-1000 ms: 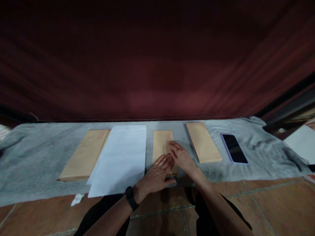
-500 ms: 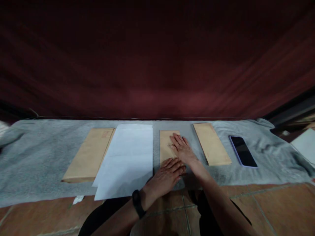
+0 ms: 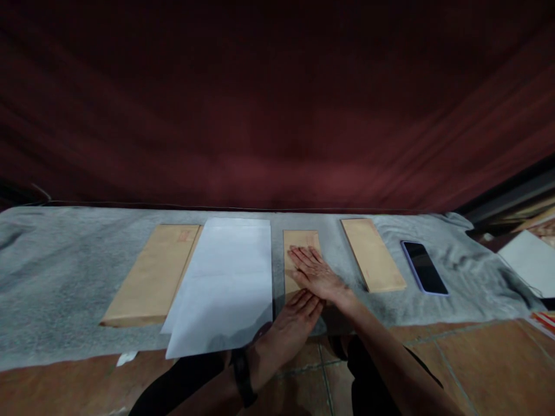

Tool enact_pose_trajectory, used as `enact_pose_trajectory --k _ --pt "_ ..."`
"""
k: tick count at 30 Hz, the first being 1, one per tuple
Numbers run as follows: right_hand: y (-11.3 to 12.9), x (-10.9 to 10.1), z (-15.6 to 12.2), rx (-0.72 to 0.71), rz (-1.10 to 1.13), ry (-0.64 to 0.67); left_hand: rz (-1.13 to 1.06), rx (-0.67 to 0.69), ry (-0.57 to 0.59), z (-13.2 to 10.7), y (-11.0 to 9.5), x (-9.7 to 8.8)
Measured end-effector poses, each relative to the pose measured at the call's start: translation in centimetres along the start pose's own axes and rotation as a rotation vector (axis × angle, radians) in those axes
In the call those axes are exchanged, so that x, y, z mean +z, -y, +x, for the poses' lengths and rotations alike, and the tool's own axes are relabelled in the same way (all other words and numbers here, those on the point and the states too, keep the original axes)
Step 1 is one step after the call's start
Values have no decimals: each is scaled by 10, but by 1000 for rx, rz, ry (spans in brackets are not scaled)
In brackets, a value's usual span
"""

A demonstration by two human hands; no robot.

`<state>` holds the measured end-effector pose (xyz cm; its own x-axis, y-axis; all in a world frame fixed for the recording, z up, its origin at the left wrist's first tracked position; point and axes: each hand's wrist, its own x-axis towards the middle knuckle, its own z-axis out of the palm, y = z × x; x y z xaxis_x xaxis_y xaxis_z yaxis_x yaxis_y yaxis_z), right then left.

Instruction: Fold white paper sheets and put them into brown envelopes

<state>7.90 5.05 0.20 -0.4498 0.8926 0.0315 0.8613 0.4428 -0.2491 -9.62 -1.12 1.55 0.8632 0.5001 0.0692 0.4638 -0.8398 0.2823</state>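
A narrow brown envelope (image 3: 299, 238) lies lengthwise in the middle of the grey cloth (image 3: 65, 271). My right hand (image 3: 316, 271) rests flat on it with the fingers stretched out and pointing up-left. My left hand (image 3: 295, 326), with a black band on the wrist, lies flat at the envelope's near end, fingers extended and together. Neither hand holds anything. The hands hide the lower half of the envelope.
White paper sheets (image 3: 225, 283) lie left of the envelope, partly over a stack of brown envelopes (image 3: 151, 274). Another brown envelope stack (image 3: 373, 254) and a dark phone (image 3: 424, 267) lie to the right. More paper (image 3: 529, 260) sits at the far right. Tiled floor (image 3: 455, 358) runs along the near edge, and a dark red curtain hangs behind.
My right hand has slid up the middle envelope and turned to the left. My left hand has drawn back toward the envelope's near end.
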Motion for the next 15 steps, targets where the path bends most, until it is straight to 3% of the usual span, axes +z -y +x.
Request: enact_pose_trajectory --k 6,15 --pt "-2 -4 0 -53 47 42 -60 -48 -56 4 -6 4" --pt "-30 -6 48 53 -45 29 -124 -41 -77 7 -2 8"
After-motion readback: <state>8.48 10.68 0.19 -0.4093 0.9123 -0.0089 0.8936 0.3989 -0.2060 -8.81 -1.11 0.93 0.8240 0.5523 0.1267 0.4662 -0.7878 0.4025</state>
